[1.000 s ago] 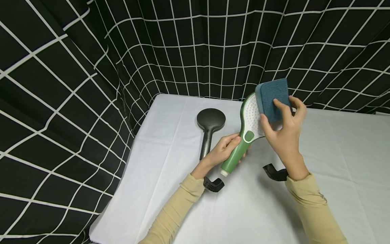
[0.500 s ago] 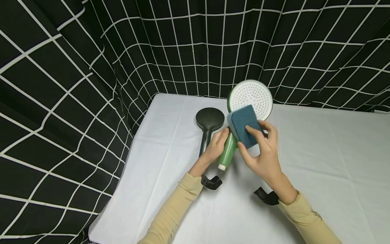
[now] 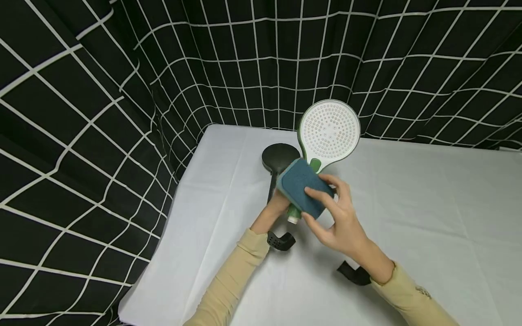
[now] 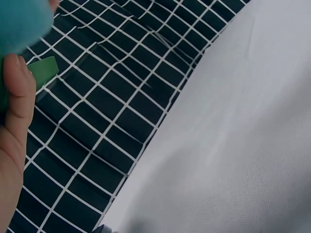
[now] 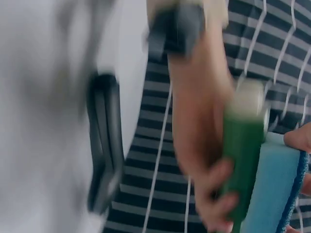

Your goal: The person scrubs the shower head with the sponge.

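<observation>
A green shower head [image 3: 329, 131] with a white nozzle face is raised over the table, its face turned up toward the head camera. My left hand [image 3: 278, 202] grips its green handle, and the sponge hides most of those fingers in the head view. In the right wrist view several fingers curl round the handle [image 5: 241, 160]. My right hand [image 3: 340, 217] pinches a blue sponge [image 3: 303, 188] between thumb and fingers. The sponge lies over the handle, its light blue side toward the green plastic. The left wrist view catches only the left thumb [image 4: 19, 92] and part of the sponge [image 4: 22, 24].
A dark grey shower head [image 3: 280, 157] lies on the white-covered table [image 3: 408, 203], just left of the green one, its handle partly behind the left hand. Black curtain with a white grid [image 3: 244, 54] surrounds the back and left sides. Each wrist wears a black mount [image 3: 281, 241].
The right hand has carried the sponge down and left, from the nozzle face to the handle. The shower head has shifted left and turned, so its whole face now shows.
</observation>
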A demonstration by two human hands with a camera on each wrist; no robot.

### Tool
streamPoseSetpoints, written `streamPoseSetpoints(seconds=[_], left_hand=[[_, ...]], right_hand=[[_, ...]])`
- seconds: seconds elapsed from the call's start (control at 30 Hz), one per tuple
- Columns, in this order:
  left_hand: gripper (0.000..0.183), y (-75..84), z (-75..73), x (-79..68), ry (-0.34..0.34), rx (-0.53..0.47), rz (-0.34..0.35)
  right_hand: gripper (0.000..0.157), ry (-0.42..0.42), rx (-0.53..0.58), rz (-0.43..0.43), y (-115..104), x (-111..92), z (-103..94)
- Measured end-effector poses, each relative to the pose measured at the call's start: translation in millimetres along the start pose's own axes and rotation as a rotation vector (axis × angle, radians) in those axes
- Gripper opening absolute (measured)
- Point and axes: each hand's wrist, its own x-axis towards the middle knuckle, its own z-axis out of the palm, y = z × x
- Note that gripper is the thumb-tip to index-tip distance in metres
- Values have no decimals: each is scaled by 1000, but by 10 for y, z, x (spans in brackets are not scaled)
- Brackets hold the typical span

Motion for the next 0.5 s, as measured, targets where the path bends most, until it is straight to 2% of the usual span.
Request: streamPoseSetpoints(seconds=[0.03, 0.07, 0.1, 0.13, 0.2, 0.3, 0.4, 0.47, 0.5], left_hand=[[30, -90, -46, 11, -7, 43, 30], [32, -177, -85, 22, 9, 135, 56], [32, -160, -75, 27, -10, 176, 89], [35, -19, 5, 33, -26, 191, 71], [38, 47, 41, 50, -50, 213, 93], [37, 134, 84, 35, -53, 198, 86], [37, 202, 108, 3, -23, 196, 99], [47, 241, 118, -18, 15, 148, 105], [49, 269, 133, -18, 17, 73, 74]], right_hand=[[42, 32, -21, 11, 58, 44, -19], [42, 58, -45, 28, 115, 85, -42], [43, 83, -65, 48, 164, 125, -68], [44, 107, -82, 63, 211, 161, -91], [45, 144, -105, 89, 276, 214, -121], [46, 168, -107, 103, 299, 215, -114], [45, 159, -85, 71, 222, 150, -57], [45, 129, -43, 32, 141, 80, -15], [44, 103, -19, 6, 95, 38, 1]])
